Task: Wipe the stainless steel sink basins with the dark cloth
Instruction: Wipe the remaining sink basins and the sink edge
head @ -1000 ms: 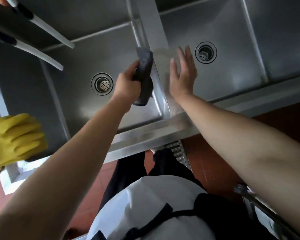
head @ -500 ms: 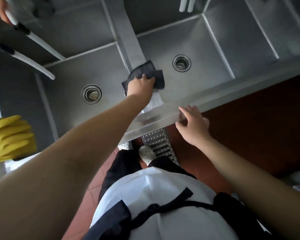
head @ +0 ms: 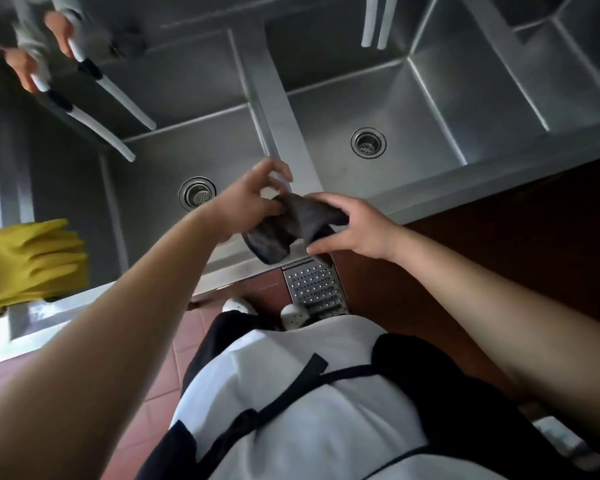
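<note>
Dark cloth (head: 293, 225) bunched above the sink front rim (head: 430, 199), by the divider. Pinched from one end by left hand (head: 248, 206), from the other by right hand (head: 355, 230). Long axis hand to hand; both equally near.

Both bare arms reached toward twelve o'clock; the left hand (head: 253, 199) and right hand (head: 354, 226) met, fingers curled, each pinching.

Your right hand (head: 357, 225) hides part of the dark cloth (head: 291, 225); yellow glove (head: 32, 261) cut off at left edge.
</note>
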The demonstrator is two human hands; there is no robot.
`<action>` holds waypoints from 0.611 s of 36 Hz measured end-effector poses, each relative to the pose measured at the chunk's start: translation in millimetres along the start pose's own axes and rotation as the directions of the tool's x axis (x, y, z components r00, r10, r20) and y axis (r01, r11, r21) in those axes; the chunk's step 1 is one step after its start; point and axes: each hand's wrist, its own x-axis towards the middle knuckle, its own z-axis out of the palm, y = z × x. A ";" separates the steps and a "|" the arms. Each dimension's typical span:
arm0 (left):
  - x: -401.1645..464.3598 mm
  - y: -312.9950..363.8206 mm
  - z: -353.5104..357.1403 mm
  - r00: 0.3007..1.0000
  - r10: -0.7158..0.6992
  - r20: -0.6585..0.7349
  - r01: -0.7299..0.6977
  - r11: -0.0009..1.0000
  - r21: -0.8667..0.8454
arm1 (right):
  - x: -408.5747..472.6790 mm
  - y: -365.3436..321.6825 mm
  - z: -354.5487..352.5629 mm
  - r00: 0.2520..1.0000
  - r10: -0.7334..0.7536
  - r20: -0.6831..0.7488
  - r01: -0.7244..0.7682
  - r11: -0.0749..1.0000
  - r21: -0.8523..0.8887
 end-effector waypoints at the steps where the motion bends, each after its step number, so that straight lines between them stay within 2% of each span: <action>1: -2.6 -0.5 -0.1 1.000 -0.009 -0.019 0.008 0.997 -0.073 | -2.6 -2.8 0.9 1.000 -0.004 0.007 0.003 0.996 0.094; 3: -5.3 -2.9 2.1 0.999 -0.034 -0.014 0.030 0.977 -0.211 | -7.5 -7.9 2.1 1.000 0.010 -0.005 -0.009 0.986 0.166; 5: -7.1 -5.3 7.7 0.999 -0.041 0.007 0.042 0.963 -0.268 | -8.8 -10.3 5.2 0.992 0.011 -0.127 -0.003 0.998 0.061; 7: -10.1 -4.8 14.1 1.000 -0.025 -0.016 0.021 0.977 -0.214 | -8.1 -11.1 8.5 0.965 -0.004 -0.261 -0.010 0.999 -0.051; 9: -13.1 -5.5 18.8 0.994 -0.021 -0.103 0.005 0.988 -0.154 | -6.4 -13.7 5.9 0.942 0.065 -0.331 -0.071 0.997 -0.007; 10: -15.6 -7.2 19.9 0.987 -0.031 -0.157 0.007 0.989 -0.148 | -5.4 -14.0 0.8 0.921 0.098 -0.377 -0.106 0.994 -0.002; 12: -23.9 -16.6 18.0 0.967 -0.055 -0.247 0.024 0.992 -0.126 | -4.3 -14.1 -15.3 0.849 0.069 -0.523 -0.137 0.986 -0.093; 14: -38.2 -35.1 8.1 0.955 -0.095 -0.281 0.089 0.995 -0.034 | -4.9 -14.7 -31.0 0.768 -0.046 -0.639 -0.174 0.945 -0.277; 17: -72.8 -74.8 -17.3 0.943 -0.121 -0.309 0.189 0.961 0.203 | -4.3 -5.2 -43.3 0.736 -0.234 -0.635 -0.228 0.798 -0.558; 19: -101.0 -104.9 -35.2 0.929 -0.120 -0.350 0.245 0.908 0.340 | -0.7 10.5 -39.9 0.754 -0.199 -0.625 -0.301 0.742 -0.599; 22: -153.0 -152.4 -58.6 0.872 -0.206 -0.444 0.407 0.808 0.425 | 5.7 36.2 -4.7 0.786 -0.006 -0.619 -0.406 0.751 -0.522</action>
